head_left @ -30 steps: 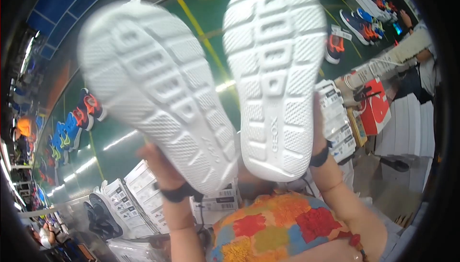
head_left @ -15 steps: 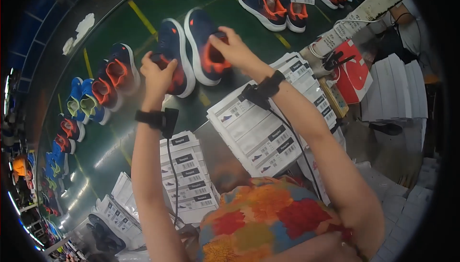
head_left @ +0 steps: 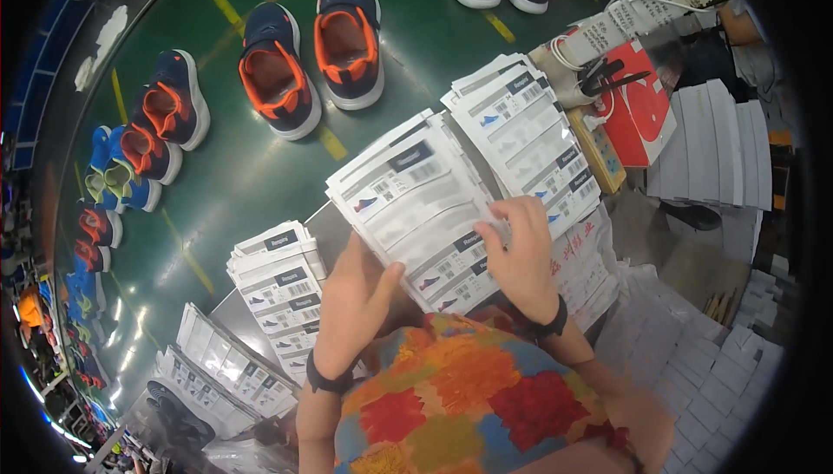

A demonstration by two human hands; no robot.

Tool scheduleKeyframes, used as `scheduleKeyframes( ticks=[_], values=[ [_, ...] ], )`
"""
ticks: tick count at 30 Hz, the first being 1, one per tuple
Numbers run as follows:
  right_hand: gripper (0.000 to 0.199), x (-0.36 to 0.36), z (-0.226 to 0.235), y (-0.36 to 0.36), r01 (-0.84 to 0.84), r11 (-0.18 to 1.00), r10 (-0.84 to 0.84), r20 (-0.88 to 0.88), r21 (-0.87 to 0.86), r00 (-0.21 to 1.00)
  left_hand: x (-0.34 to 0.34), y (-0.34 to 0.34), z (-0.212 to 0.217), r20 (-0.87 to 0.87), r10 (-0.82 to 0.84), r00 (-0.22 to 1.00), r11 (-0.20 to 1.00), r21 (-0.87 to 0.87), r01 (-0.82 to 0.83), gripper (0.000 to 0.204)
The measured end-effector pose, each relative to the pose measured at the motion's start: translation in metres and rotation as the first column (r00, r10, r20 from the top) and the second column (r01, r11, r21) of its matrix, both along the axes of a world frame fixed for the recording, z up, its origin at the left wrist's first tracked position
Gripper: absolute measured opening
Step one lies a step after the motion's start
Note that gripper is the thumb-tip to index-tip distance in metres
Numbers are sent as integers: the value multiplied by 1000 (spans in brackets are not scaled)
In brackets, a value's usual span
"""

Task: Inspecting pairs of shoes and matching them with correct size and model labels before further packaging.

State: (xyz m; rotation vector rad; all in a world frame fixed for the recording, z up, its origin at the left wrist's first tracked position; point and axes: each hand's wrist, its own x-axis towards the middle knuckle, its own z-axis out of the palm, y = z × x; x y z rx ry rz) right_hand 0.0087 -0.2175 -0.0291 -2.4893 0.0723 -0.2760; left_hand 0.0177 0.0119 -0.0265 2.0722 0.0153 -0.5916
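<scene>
— While both hands are down on that fanned stack of label sheets (head_left: 416, 205), which has hold of it?

— Looks like both. The left hand (head_left: 356, 300) lies half open, thumb on top at the near left corner; whether its fingers curl beneath I cannot tell. The right hand (head_left: 521, 253) has its fingers bent onto the near right edge, pinching the top sheets.

— Which way does the stack run?

— Its long side slants from near right to far left, just beyond both hands, partly over the green counter (head_left: 260, 179). A second stack (head_left: 529, 136) overlaps it on the right. The orange-lined shoes (head_left: 312, 53) sit farther off.
</scene>
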Motion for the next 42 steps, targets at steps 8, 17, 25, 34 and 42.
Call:
scheduleKeyframes(
  ticks=[8,17,25,34,42],
  values=[
    [11,-25,50,-19,-320,505,594,-55,802,802,-46,47,-38,-151,346,926,497,-808,-317,46],
    [29,-30,-20,-17,-47,997,56,-173,53,983,-47,43,-30,-239,154,959,183,-947,-266,15],
    [20,-61,18,-13,-168,673,391,-154,721,908,-54,42,-33,-372,407,834,319,-797,-512,50],
    [11,-48,10,-9,-37,897,149,-224,440,963,-58,54,-43,-315,63,947,-168,-939,-301,18],
    [26,-66,-11,37,-449,893,449,-5,-28,894,-63,68,-58,-247,-52,968,-240,-937,-252,20]
  ],
)
